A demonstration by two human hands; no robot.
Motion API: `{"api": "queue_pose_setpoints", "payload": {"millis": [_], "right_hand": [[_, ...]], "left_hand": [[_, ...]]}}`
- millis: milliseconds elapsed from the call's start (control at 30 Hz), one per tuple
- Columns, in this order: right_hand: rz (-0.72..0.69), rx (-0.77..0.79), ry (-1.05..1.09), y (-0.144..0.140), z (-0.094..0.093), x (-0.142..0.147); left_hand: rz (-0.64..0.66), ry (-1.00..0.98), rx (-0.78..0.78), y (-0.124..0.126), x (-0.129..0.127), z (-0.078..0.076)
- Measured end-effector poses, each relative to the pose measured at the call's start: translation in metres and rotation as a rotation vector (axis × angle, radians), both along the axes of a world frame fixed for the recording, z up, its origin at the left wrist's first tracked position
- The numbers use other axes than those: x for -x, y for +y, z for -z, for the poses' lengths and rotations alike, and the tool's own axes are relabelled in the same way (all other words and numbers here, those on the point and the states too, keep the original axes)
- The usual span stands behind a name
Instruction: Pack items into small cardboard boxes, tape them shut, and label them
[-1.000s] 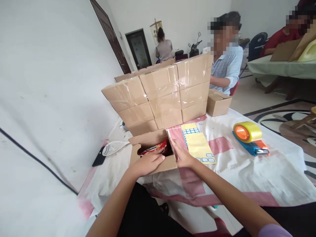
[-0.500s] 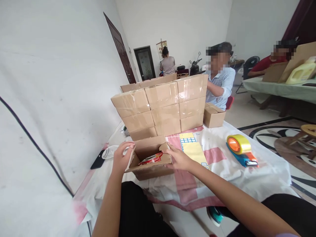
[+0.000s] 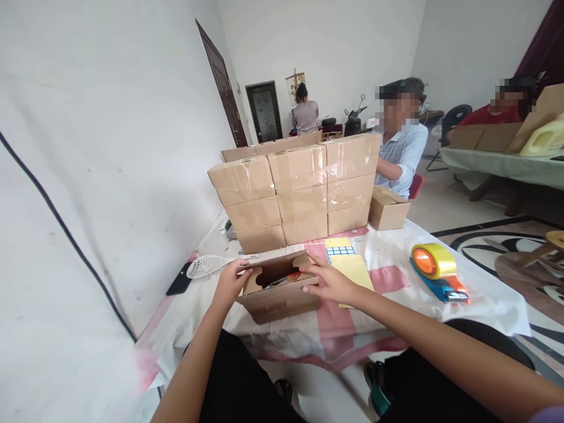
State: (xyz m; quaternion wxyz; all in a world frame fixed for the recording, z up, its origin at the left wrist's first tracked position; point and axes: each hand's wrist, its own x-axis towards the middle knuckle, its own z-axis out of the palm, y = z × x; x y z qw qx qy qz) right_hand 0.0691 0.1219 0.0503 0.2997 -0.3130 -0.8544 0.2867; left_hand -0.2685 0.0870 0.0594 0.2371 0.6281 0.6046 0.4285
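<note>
In front of me on the cloth stands a small cardboard box point(image 3: 282, 306), its top uncovered and its short side flaps bent inward. Between the flaps shows part of a red and silver packet point(image 3: 288, 278); the rest of the inside is dark. My left hand point(image 3: 230, 284) grips the box's left end, thumb and fingers at the top edge. At the other end my right hand point(image 3: 330, 278) grips the right corner, its fingers bent over the edge and the thumb on the near side.
Taped cardboard boxes point(image 3: 299, 191) are stacked behind. Yellow paper sheets point(image 3: 352, 273) and a tape dispenser point(image 3: 434, 267) lie right; a white fly swatter point(image 3: 205, 266) and black phone point(image 3: 178, 281) left. Another box point(image 3: 388, 210) stands near a seated person point(image 3: 403, 147).
The box's side flaps have folded inward, covering more of the packet. Both hands have shifted to grip the ends of the box. The view has moved slightly left.
</note>
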Motion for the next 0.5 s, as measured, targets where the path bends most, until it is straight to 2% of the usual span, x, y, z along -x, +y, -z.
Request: {"api": "queue_pose_setpoints", "payload": {"millis": [100,233,400,500], "right_hand": [[0.013,0.044,0.079,0.007,0.001,0.006],[0.053,0.117,0.186,0.019,0.003,0.015],[0.186,0.290,0.263,0.026,0.006,0.005],[0.236,0.356,0.282,0.024,0.007,-0.005]], "left_hand": [[0.016,-0.038,0.007,-0.004,0.001,0.002],[0.081,-0.102,0.101,-0.011,-0.001,-0.001],[0.176,-0.115,0.200,0.000,-0.015,-0.024],[0.264,0.096,0.303,0.017,-0.032,-0.043]]}}
